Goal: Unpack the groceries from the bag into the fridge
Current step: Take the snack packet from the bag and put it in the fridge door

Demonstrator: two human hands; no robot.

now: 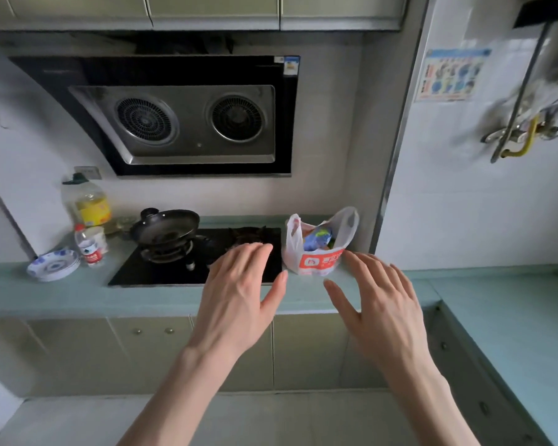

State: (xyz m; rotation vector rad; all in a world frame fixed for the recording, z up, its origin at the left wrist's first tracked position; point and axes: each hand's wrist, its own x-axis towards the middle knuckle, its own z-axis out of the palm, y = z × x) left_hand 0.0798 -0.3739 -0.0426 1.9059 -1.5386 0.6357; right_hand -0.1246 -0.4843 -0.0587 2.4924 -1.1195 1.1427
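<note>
Both grips released: left hand (239, 291) and right hand (380, 304) outstretched near white plastic grocery bag (316, 252) on table (78, 294).

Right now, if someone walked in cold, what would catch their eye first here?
Probably the two open hands reaching forward in the foreground, the left hand over the stove's edge and the right hand beside it. Just beyond them, a white and orange grocery bag stands on the green counter, right of the black stove. Above hangs a black range hood with two round fans.
</note>
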